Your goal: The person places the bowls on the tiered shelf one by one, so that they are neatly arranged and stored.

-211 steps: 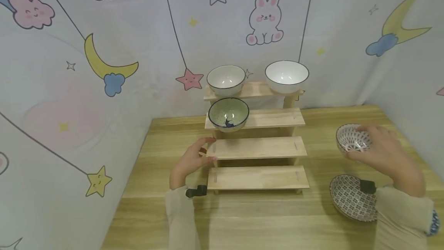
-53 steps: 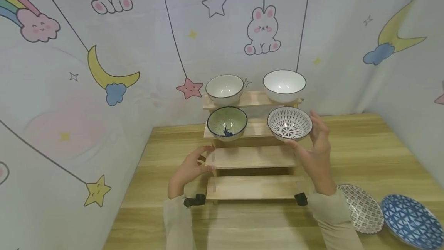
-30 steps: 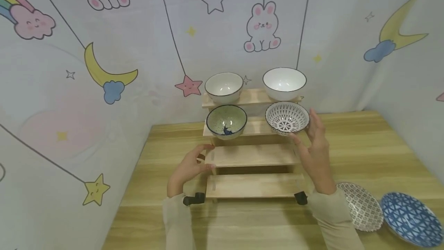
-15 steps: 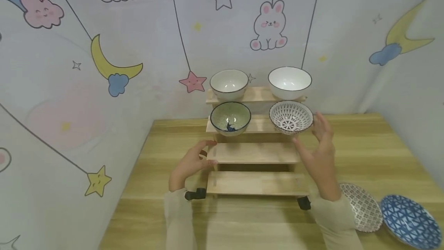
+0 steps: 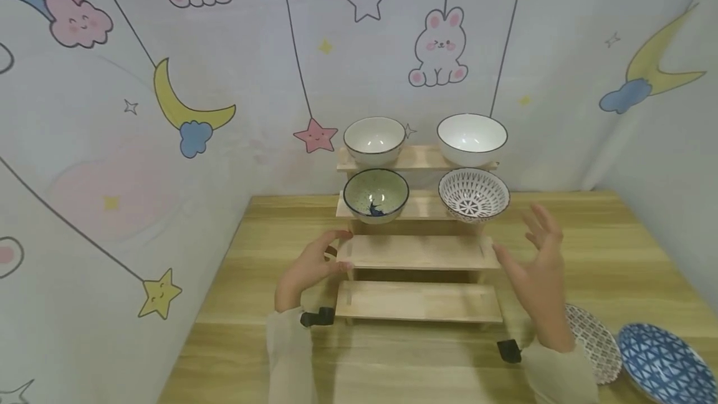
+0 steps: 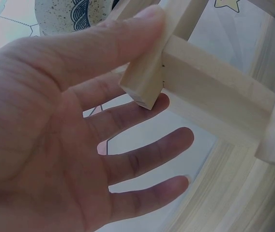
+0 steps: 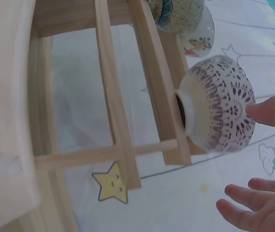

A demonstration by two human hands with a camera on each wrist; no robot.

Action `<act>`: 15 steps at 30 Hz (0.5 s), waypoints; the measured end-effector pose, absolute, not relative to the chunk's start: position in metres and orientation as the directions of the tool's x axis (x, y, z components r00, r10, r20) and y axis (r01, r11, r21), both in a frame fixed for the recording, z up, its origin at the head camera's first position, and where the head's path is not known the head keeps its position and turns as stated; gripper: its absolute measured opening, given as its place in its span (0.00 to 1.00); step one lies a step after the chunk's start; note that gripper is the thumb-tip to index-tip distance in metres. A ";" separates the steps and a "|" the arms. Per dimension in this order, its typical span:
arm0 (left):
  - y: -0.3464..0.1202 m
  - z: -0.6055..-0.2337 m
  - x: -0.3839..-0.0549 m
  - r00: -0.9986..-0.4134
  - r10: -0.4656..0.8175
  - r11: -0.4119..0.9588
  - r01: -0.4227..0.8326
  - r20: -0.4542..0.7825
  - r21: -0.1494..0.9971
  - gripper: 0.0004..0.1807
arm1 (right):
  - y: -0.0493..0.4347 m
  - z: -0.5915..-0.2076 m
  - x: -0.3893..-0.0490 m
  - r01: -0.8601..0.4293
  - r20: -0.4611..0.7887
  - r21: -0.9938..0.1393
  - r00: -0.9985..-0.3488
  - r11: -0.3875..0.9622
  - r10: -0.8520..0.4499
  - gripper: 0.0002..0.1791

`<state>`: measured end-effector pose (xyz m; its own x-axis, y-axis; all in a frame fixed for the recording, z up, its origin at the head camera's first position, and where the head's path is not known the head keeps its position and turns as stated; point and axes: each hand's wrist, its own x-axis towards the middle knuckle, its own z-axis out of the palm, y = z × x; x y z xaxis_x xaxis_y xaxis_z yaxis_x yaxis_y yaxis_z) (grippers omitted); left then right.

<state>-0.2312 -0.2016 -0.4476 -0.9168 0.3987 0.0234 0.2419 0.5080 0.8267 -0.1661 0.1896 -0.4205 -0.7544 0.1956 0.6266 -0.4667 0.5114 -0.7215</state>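
Note:
A four-tier wooden shelf rack (image 5: 417, 251) stands on the table. My left hand (image 5: 305, 270) grips the left end of its second-lowest board; in the left wrist view the thumb lies on the wooden bar (image 6: 145, 72), with fingers beneath. A white bowl with a dark pattern (image 5: 473, 195) rests on the second tier from the top, at right. My right hand (image 5: 538, 273) is just right of and below it, fingers spread, holding nothing. Left of that bowl sits a green speckled bowl (image 5: 376, 195). On the top tier are two white bowls, left (image 5: 374, 142) and right (image 5: 472, 140).
A brown-patterned dish (image 5: 594, 345) and a blue-patterned dish (image 5: 667, 363) lie side by side on the wooden table (image 5: 415, 366) at lower right, the first partly behind the right forearm. Cartoon-printed cloth walls (image 5: 269, 80) enclose the back and sides.
My right hand carried the patterned bowl from the right side of the table onto the second tier, let go and drew back toward lower right. The left hand kept its grip on the rack.

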 end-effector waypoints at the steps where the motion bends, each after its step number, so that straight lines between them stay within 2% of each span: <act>1: -0.201 -0.448 -0.231 -0.917 0.399 0.507 0.243 0.025 0.827 0.34 | 0.192 -0.421 -0.163 -0.453 0.613 -0.731 -0.764 0.511 0.200 0.52; 8: -0.201 -0.448 -0.230 -0.918 0.393 0.509 0.260 0.047 0.821 0.34 | 0.207 -0.429 -0.146 -0.304 0.450 -0.831 -0.860 0.466 0.242 0.53; 15: -0.200 -0.446 -0.229 -0.921 0.388 0.510 0.240 0.028 0.826 0.34 | 0.216 -0.436 -0.132 -0.253 0.417 -0.832 -0.872 0.494 0.256 0.55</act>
